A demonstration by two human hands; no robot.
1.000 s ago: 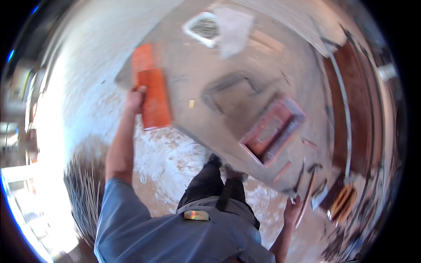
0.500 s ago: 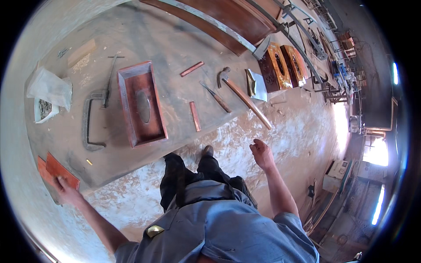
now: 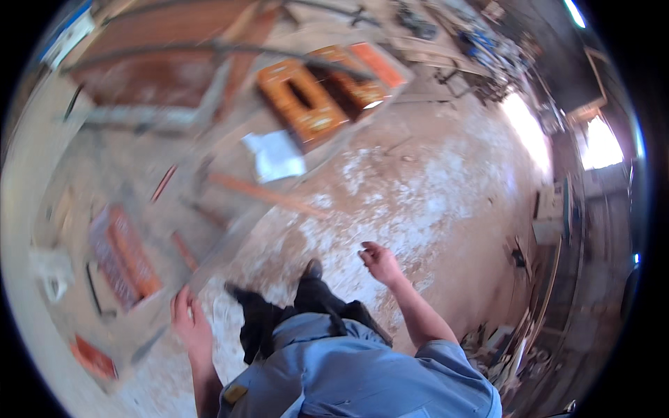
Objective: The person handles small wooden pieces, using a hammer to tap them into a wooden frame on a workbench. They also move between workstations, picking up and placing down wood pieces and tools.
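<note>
Rn L fingers (image 3: 182, 301) loosely curled nr table (image 3: 129, 174).

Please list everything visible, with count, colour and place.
table: 1, tan, left
panel: 1, red, upper left
slotted boxes: 2, orange, upper middle
sheet: 1, white, below slotted boxes
hammer: 1, brown, below sheet
sticks: 2, red, left of hammer
open box: 1, red, left
clamp: 1, dark, left
tub: 1, white, left
board: at least 1, orange, lower left
floor: 1, brown, middle
clutter: uncountable, mixed, right
left hand: 1, bare, by table edge
right hand: 1, bare, over floor
</note>
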